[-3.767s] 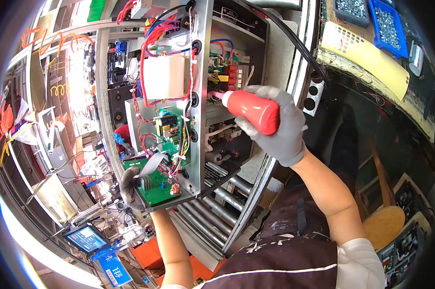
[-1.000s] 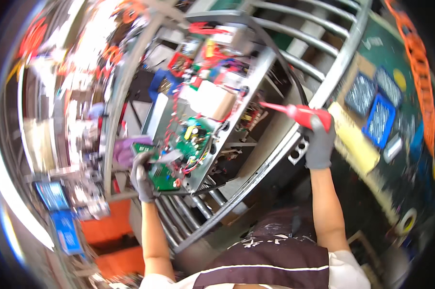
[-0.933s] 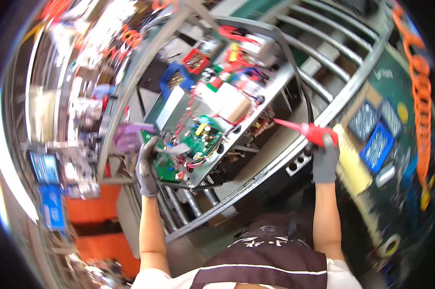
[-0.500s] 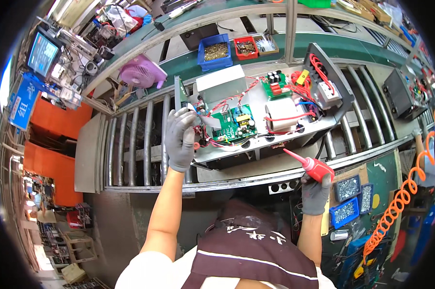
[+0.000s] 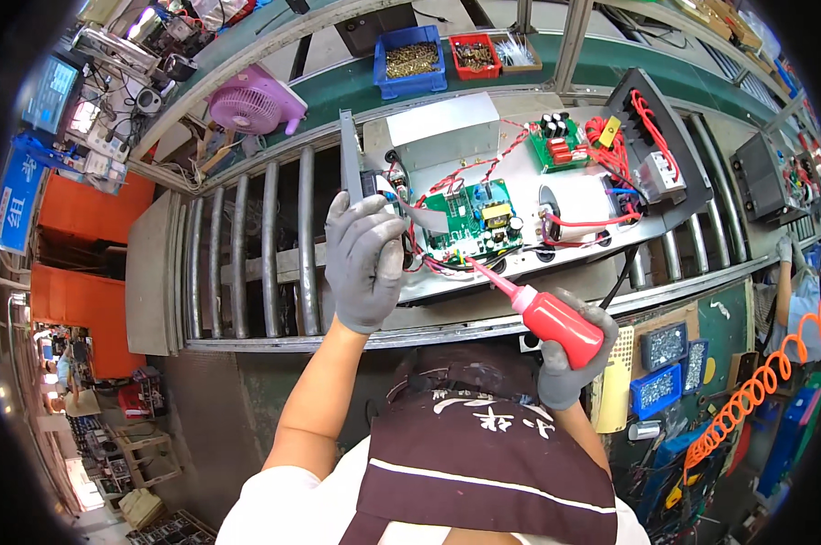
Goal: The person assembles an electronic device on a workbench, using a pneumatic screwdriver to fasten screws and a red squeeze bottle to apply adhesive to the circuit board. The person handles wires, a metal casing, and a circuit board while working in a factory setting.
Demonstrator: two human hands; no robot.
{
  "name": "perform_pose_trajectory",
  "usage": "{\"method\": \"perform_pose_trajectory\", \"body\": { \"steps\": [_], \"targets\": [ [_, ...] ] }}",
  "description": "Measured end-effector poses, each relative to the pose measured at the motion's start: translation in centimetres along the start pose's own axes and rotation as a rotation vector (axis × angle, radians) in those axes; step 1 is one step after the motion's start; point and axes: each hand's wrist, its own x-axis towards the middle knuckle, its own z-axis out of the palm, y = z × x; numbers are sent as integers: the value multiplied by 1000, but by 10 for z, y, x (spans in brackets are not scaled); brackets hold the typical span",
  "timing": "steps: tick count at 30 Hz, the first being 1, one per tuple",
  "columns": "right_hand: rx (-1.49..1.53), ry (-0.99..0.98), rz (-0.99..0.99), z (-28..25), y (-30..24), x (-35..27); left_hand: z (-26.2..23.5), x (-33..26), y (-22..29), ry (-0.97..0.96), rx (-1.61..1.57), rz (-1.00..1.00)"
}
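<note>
My right hand (image 5: 581,359), in a grey glove, grips a red squeeze bottle (image 5: 563,329) with a long tapered nozzle. The nozzle tip is at the near edge of a green circuit board (image 5: 469,221), by its wires; whether it touches is unclear. The board sits inside an open metal equipment chassis (image 5: 415,289) lying on the rollers. My left hand (image 5: 367,263), also gloved, is curled at the near end of the chassis's upright left end panel (image 5: 349,154). It hides the panel's lower part and some wiring.
The chassis rests on a roller conveyor (image 5: 272,245) with a metal rail along its near side. Beyond stand a blue bin (image 5: 410,68) of brass-coloured parts, a red bin (image 5: 474,59) and a pink fan (image 5: 251,104). Blue screw trays (image 5: 656,389) and a coiled orange hose (image 5: 746,400) are at right.
My right hand has brought the red squeeze bottle left, its nozzle now down at the circuit board. My left hand stays at the end panel. The view has shifted slightly.
</note>
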Motion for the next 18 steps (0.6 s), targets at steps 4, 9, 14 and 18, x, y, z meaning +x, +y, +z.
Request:
{"method": "perform_pose_trajectory", "body": {
  "steps": [4,9,14,18],
  "targets": [
    [-13,-133,-34,-4,0,-8,0,-1,0,22,-13,-1],
    [-238,-414,-437,-8,11,-16,3,-1,0,32,3,-5],
    [-326,-385,-596,1,38,-24,5,-2,-1,50,-9,-14],
    [-327,-325,-618,9,41,-23,4,-3,1,44,5,-3]
  ]
}}
